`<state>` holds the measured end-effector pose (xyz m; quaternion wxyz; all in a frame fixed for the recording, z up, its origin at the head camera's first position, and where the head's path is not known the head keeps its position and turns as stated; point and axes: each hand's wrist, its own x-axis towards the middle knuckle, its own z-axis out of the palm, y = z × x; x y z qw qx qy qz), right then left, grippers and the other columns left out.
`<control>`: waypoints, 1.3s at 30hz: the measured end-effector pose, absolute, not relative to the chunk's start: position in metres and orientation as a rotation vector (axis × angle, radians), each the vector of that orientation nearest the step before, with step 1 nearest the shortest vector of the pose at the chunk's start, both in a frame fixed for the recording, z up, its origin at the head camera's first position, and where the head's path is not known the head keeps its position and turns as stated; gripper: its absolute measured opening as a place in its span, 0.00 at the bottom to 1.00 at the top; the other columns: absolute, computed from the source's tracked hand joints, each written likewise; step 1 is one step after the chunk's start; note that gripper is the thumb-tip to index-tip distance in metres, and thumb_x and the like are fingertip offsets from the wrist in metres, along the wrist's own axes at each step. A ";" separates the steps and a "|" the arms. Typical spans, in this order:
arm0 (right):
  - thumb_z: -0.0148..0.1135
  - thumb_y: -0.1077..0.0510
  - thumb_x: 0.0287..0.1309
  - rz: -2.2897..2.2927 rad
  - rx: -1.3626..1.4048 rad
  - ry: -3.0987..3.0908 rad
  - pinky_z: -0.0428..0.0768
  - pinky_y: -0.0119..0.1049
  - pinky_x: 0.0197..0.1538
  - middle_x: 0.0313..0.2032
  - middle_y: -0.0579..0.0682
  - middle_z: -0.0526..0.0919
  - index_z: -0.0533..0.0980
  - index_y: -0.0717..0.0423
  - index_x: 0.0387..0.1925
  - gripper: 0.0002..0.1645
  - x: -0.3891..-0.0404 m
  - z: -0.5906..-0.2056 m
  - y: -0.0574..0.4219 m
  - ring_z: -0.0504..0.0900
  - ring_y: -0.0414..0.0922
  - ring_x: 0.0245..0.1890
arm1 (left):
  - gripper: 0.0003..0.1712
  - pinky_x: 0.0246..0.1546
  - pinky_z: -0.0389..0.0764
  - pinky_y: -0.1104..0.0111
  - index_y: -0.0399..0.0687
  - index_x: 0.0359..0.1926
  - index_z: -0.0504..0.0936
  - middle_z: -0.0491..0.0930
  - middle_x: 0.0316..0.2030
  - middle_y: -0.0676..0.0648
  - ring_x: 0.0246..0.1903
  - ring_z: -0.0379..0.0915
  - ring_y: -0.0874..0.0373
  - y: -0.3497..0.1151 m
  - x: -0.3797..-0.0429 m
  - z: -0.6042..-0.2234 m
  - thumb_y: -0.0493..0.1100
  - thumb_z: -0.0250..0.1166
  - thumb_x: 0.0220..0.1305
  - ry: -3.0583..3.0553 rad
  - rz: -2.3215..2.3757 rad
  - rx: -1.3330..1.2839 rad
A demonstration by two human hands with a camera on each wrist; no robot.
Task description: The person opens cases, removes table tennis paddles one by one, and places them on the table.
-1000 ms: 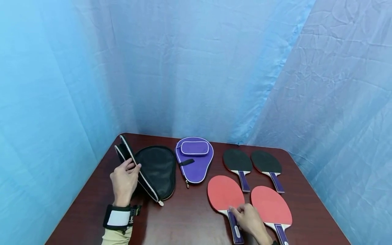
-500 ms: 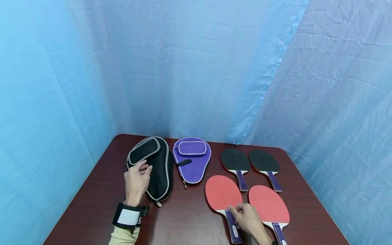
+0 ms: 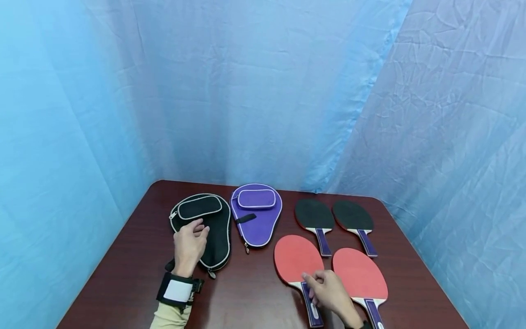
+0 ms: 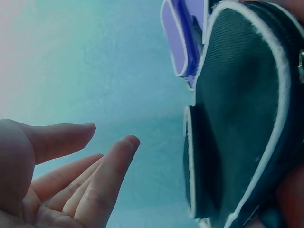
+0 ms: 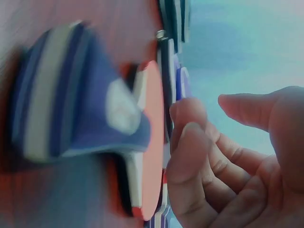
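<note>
A black paddle case (image 3: 218, 235) with white piping lies flat on the table, its small zipped pocket facing up. My left hand (image 3: 190, 246) hovers over the case's left part. In the left wrist view, thumb and fingers (image 4: 118, 161) stand apart with nothing between them, and a gap separates them from the case (image 4: 242, 95). My right hand (image 3: 329, 292) is above the purple handle of the nearer left red table tennis paddle (image 3: 297, 258). Its fingers (image 5: 190, 156) are loosely bent and hold nothing; the handle (image 5: 104, 109) is clear of them.
Right of the black case lies a purple paddle case (image 3: 260, 230) with a pocket. Another red-faced paddle (image 3: 360, 274) lies by my right hand. Behind are two black-faced paddles (image 3: 315, 213). Blue curtains (image 3: 263, 91) hang beyond the dark wooden table (image 3: 238, 301).
My left hand has let go of the black case's front flap, which has folded over to the right and now lies closed. The right hand has hardly moved.
</note>
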<state>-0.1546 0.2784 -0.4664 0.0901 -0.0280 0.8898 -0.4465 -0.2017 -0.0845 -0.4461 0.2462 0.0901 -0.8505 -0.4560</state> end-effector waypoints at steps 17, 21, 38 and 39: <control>0.61 0.37 0.62 -1.459 -0.114 2.464 0.82 0.42 0.21 0.18 0.51 0.81 0.78 0.67 0.27 0.34 -0.159 -0.451 0.273 0.79 0.43 0.15 | 0.25 0.56 0.75 0.43 0.28 0.58 0.77 0.74 0.55 0.23 0.55 0.71 0.28 -0.061 -0.222 -0.479 0.40 0.65 0.63 -2.834 -0.752 0.189; 0.61 0.37 0.63 -1.465 -0.126 2.459 0.82 0.42 0.21 0.17 0.51 0.81 0.78 0.67 0.27 0.33 -0.158 -0.451 0.272 0.79 0.43 0.16 | 0.28 0.65 0.65 0.42 0.26 0.62 0.73 0.65 0.62 0.19 0.64 0.59 0.23 -0.058 -0.222 -0.486 0.42 0.61 0.67 -2.998 -0.668 0.170; 0.61 0.39 0.64 -1.471 -0.141 2.444 0.81 0.39 0.20 0.18 0.51 0.80 0.78 0.65 0.26 0.31 -0.159 -0.451 0.271 0.78 0.43 0.16 | 0.30 0.66 0.63 0.40 0.32 0.66 0.71 0.59 0.67 0.20 0.69 0.51 0.26 -0.096 -0.250 -0.486 0.44 0.62 0.68 -3.137 -0.743 0.007; 0.61 0.38 0.64 -1.469 -0.143 2.445 0.81 0.39 0.20 0.18 0.51 0.80 0.78 0.65 0.26 0.31 -0.159 -0.451 0.271 0.78 0.43 0.16 | 0.31 0.66 0.63 0.40 0.32 0.67 0.71 0.58 0.67 0.20 0.70 0.51 0.26 -0.099 -0.253 -0.487 0.44 0.62 0.68 -3.141 -0.743 -0.007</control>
